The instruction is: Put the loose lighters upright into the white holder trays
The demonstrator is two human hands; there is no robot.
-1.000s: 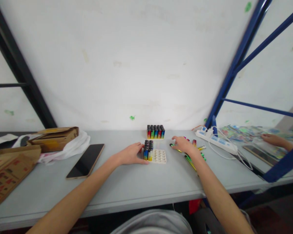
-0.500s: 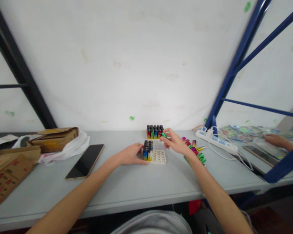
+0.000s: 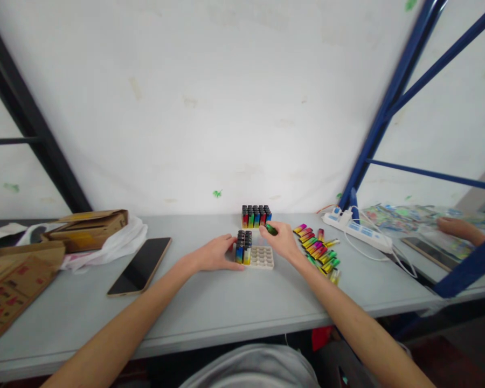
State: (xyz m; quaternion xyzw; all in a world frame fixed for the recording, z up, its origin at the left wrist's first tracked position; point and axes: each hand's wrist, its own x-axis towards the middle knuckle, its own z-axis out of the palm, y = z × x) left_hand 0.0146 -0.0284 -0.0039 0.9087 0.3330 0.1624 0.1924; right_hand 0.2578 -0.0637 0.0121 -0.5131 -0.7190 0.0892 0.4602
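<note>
A white tray with round holes lies on the table, its left part filled with upright black-topped lighters. My left hand rests at the left of these lighters, thumb and fingers apart around their side. Above the tray's right part, my right hand is closed on a green lighter. Behind them stands a full block of upright coloured lighters. Loose shiny lighters lie in a pile to the right of my right hand.
A phone, a cardboard box on a white plastic bag and another carton lie at the left. A white power strip with cables is at the right. Beyond the blue frame is another person's hand.
My right hand has moved slightly left and turned with the green lighter, uncovering more of the loose pile. My left hand stays beside the filled lighters.
</note>
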